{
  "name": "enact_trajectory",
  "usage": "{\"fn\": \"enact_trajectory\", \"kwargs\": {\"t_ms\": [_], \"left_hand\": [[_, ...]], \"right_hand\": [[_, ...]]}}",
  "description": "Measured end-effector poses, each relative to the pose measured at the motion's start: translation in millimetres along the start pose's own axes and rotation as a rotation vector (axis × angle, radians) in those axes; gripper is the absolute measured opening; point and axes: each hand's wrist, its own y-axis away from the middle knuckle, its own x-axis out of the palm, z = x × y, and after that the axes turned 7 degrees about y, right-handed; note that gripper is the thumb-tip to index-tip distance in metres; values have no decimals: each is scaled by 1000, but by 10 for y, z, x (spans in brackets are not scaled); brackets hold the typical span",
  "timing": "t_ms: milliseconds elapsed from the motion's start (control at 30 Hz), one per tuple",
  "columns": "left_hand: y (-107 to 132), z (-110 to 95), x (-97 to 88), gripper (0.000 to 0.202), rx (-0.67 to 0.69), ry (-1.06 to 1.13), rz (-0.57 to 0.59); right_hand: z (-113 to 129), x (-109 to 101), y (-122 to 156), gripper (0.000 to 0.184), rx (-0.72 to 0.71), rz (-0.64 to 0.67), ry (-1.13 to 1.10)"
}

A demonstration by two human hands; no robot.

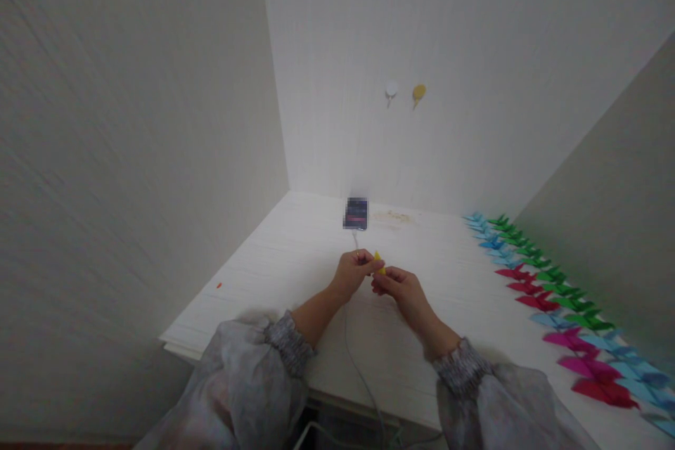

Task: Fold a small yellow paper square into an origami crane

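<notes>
A small piece of folded yellow paper point(377, 256) is pinched between my two hands over the middle of the white table. My left hand point(352, 274) grips it from the left with thumb and fingers closed; a ring shows on one finger. From the right, my right hand point(401, 288) holds its lower edge, fingers curled. Fingers cover most of the paper, so its full shape is hidden. Just beyond my hands stands a phone point(356, 214) with a blurred screen, close to the back wall.
Rows of folded paper cranes point(538, 285) in blue, green, red and pink line the right side. A white cable point(354, 358) runs from the phone past the table's front edge. An orange scrap point(219, 285) lies at left. Two hooks, white point(391, 89) and yellow point(418, 92), hang on the wall.
</notes>
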Motion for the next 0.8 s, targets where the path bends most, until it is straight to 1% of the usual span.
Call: {"fn": "enact_trajectory", "kwargs": {"t_ms": [100, 300, 533, 667, 800], "left_hand": [[6, -11, 4, 24, -9, -5, 16], [17, -22, 24, 26, -27, -34, 4], [41, -26, 53, 27, -34, 1, 15], [42, -22, 53, 26, -22, 45, 51], [28, -11, 38, 24, -35, 55, 33]], "right_hand": [[2, -7, 2, 15, -13, 13, 5], [6, -4, 19, 15, -49, -25, 45], [5, 8, 19, 10, -49, -24, -1], [11, 3, 7, 7, -47, -11, -34], [11, -4, 9, 9, -19, 4, -30]]}}
